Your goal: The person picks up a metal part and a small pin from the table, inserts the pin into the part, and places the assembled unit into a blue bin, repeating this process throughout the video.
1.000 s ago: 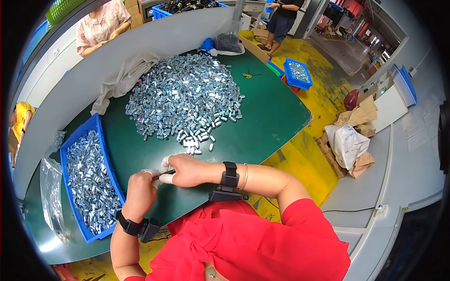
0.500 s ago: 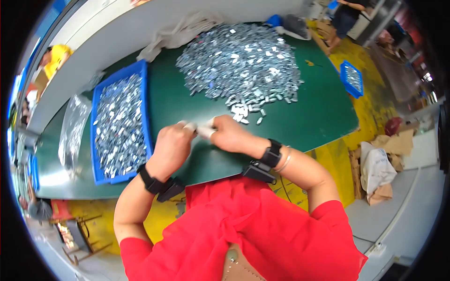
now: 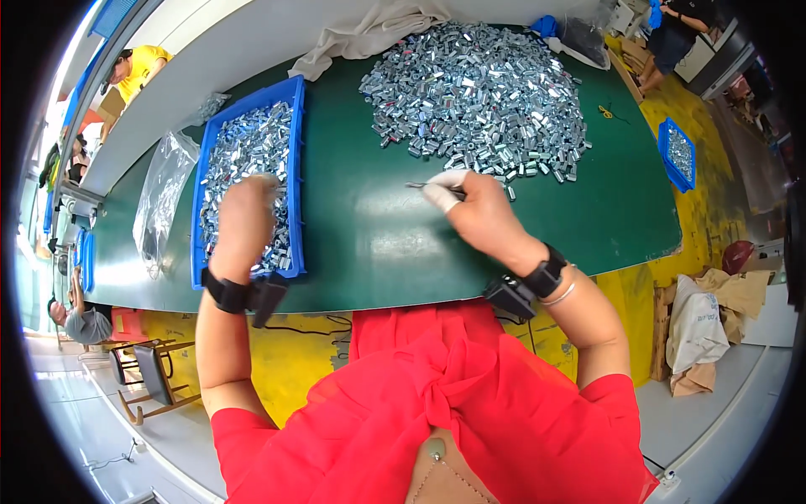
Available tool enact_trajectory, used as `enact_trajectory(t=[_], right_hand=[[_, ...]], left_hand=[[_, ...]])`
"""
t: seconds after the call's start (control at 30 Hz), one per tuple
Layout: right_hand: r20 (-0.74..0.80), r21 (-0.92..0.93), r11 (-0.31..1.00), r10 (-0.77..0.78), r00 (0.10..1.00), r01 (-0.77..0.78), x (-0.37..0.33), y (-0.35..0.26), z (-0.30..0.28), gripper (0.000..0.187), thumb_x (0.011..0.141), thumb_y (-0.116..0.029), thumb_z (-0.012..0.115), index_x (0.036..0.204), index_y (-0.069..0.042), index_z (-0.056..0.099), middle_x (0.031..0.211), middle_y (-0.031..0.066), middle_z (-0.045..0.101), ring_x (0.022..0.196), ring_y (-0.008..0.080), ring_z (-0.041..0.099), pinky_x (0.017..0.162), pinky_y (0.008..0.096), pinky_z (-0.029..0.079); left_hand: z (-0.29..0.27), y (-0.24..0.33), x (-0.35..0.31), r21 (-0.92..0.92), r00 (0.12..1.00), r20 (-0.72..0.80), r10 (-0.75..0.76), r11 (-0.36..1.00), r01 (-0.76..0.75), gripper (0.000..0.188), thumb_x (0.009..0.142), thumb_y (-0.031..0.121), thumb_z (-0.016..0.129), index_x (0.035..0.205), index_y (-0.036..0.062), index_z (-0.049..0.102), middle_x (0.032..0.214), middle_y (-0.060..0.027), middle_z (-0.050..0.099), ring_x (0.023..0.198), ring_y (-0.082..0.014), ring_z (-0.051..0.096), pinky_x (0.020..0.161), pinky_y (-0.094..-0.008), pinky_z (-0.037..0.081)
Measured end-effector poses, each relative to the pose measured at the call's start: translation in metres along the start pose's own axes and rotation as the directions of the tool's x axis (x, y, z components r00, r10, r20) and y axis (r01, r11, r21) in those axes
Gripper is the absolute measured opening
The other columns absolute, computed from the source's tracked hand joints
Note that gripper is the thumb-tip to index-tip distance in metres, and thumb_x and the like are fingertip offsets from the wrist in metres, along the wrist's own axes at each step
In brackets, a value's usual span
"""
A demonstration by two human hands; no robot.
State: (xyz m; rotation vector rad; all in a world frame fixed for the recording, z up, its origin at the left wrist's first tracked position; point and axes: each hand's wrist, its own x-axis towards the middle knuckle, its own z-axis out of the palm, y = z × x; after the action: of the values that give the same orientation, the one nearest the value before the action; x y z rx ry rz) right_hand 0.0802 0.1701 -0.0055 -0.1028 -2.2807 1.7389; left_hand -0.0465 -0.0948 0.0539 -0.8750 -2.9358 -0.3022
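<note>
My left hand (image 3: 245,220) is over the blue tray (image 3: 297,168), which is filled with small silvery metal pieces (image 3: 252,139). A pale cover shows at its fingertips, but motion blur hides whether anything is held. Farther right, above the green tabletop (image 3: 378,260), my right hand (image 3: 480,210) is closed in a pinch. White covers sit on its thumb and index finger. Between them a slim dark metal tool (image 3: 415,185) pokes out to the left; its kind is unclear. Just beyond this hand spreads a large heap of similar metal pieces (image 3: 478,92).
Left of the tray lies a clear plastic bag (image 3: 168,193). A grey cloth (image 3: 361,38) and a dark bag (image 3: 583,42) border the heap's far side. Another blue tray (image 3: 678,155) stands beyond the right table edge. People are at the far left and far right.
My hands, together over the tabletop before, have come apart. The left has moved left over the blue tray, the right toward the heap. The whole view has shifted slightly.
</note>
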Motion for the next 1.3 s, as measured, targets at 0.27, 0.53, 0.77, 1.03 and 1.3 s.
enact_trajectory(t=[0.27,0.53,0.77,1.03,1.3], right_hand=[[0.103,-0.037,0.986,0.163,0.981,-0.16,-0.015,0.004,-0.015,0.018,0.084,-0.016,0.062,0.087,0.001,0.063,0.073,-0.002,0.058,0.068,0.0049,0.048,0.062,0.0233,0.041],[0.047,-0.057,0.978,0.203,0.978,-0.2,-0.033,0.011,-0.032,0.018,0.084,-0.016,0.062,0.088,0.001,0.063,0.073,-0.0036,0.057,0.067,0.0048,0.047,0.061,0.0223,0.04],[0.081,0.0,0.972,0.235,0.969,-0.236,-0.03,0.024,-0.03,0.017,0.084,-0.014,0.061,0.088,0.002,0.063,0.074,-0.0036,0.057,0.067,0.0043,0.047,0.06,0.0213,0.039],[0.149,0.008,0.976,0.215,0.965,-0.219,-0.029,0.024,-0.035,0.02,0.083,-0.018,0.062,0.087,0.001,0.064,0.072,0.0006,0.06,0.066,0.0061,0.05,0.06,0.0238,0.041],[0.125,-0.011,0.976,0.219,0.968,-0.219,-0.037,0.02,-0.029,0.023,0.083,-0.021,0.063,0.086,0.002,0.064,0.07,0.0031,0.061,0.065,0.0077,0.052,0.06,0.0256,0.043]], left_hand=[[0.055,0.034,0.066,-0.052,0.907,-0.188,0.378,0.918,-0.393,0.045,0.072,0.011,0.067,0.112,-0.0019,0.052,0.119,-0.0254,0.048,0.11,-0.0386,0.047,0.094,-0.0428,0.038],[0.139,0.082,0.119,-0.069,0.968,0.102,0.229,0.972,-0.223,0.065,0.081,0.041,0.057,0.131,0.0046,0.038,0.137,-0.021,0.032,0.128,-0.04,0.026,0.098,-0.0578,0.028],[0.128,0.073,0.037,-0.045,0.918,0.157,0.365,0.931,-0.363,0.067,0.083,0.044,0.053,0.137,0.0104,0.031,0.142,-0.0177,0.026,0.131,-0.045,0.016,0.099,-0.0628,0.022],[0.101,0.048,-0.018,-0.105,0.923,0.06,0.38,0.922,-0.372,0.051,0.083,0.02,0.055,0.13,0.0107,0.039,0.134,-0.0184,0.034,0.126,-0.0421,0.027,0.101,-0.0526,0.026],[0.102,0.033,0.021,-0.294,0.984,-0.007,0.175,0.941,-0.17,0.03,0.072,-0.003,0.059,0.101,0.0041,0.06,0.097,-0.0145,0.056,0.09,-0.0308,0.055,0.079,-0.0357,0.045]])
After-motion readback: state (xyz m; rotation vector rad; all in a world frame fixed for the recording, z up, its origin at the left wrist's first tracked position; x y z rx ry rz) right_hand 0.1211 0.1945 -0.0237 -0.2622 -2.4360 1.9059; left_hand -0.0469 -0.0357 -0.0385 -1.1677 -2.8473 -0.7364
